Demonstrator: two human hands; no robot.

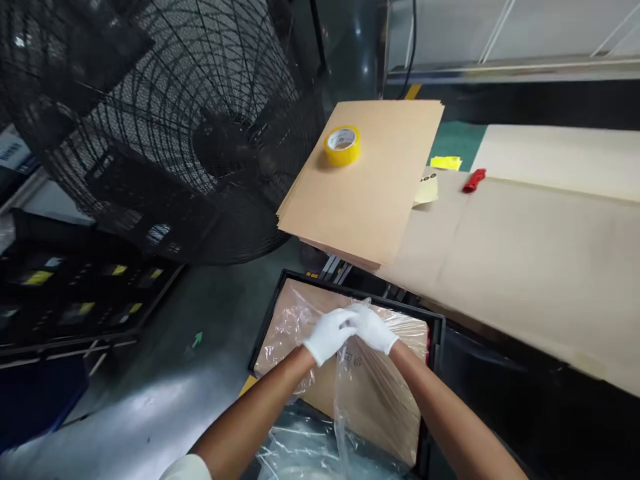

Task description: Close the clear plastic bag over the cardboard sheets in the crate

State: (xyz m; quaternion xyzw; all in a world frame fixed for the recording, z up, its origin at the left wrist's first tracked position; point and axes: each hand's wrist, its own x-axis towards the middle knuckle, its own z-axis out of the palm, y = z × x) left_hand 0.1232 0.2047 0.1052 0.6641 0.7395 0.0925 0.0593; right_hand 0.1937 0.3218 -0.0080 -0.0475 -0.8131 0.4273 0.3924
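Observation:
Both my hands wear white gloves and meet over a black crate (440,333) low in the middle. My left hand (327,335) and my right hand (373,328) pinch the top edge of a clear plastic bag (345,393) together. The bag hangs down over a brown cardboard box (380,400) that sits inside the crate, partly wrapped in clear film. Printing on the box is too blurred to read.
A stack of flat cardboard sheets (365,193) with a yellow tape roll (343,145) lies on the table above the crate. A red cutter (474,180) and yellow notes (445,162) lie further right. A large black fan (165,127) stands left; black trays (85,293) sit on the floor.

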